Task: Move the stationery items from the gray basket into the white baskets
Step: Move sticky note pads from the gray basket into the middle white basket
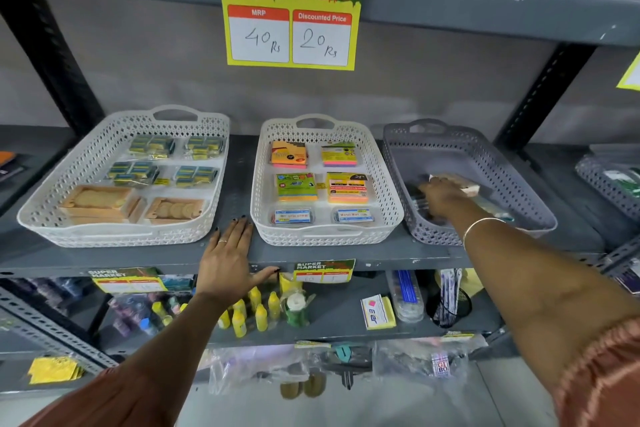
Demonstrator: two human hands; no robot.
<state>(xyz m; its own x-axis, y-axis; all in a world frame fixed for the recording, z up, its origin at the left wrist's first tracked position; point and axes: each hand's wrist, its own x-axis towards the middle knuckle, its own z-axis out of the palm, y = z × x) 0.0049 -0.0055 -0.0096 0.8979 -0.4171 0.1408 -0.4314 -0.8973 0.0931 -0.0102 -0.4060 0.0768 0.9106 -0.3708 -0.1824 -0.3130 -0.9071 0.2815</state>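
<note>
The gray basket (519, 184) stands at the right of the shelf. My right hand (441, 196) reaches into it and is closed on a pale, blurred packet (464, 184); a few other items lie under my hand, hard to make out. The middle white basket (381, 177) holds sticky-note pads (296, 186) and two small clear boxes. The left white basket (86, 163) holds packs of small yellow-blue boxes and wooden pieces. My left hand (228, 256) rests flat on the shelf edge between the two white baskets, fingers spread, holding nothing.
A yellow price sign (291, 10) hangs from the shelf above. A second gray basket (602, 184) sits at the far right. The shelf below holds yellow bottles (249, 315), an eraser box (377, 312), pens and bags. Black uprights frame the shelf.
</note>
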